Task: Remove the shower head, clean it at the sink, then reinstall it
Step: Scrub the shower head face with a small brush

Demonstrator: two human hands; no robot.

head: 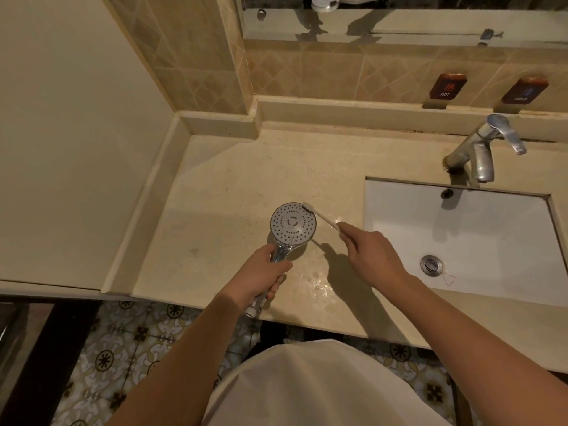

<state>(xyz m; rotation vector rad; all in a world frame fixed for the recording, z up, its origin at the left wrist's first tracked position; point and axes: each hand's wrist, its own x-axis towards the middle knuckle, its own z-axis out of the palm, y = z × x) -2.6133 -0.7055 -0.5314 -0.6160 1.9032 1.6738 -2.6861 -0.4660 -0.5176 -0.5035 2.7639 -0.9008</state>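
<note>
Both hands work over the beige counter [246, 179], left of the white sink [479, 241]. My left hand [261, 275] is wrapped around the shower head [293, 223] handle, long axis running away from me, nozzle face up. My right hand [372, 256] pinches a toothbrush [321, 216], bristles at the face's far-right rim.
</note>
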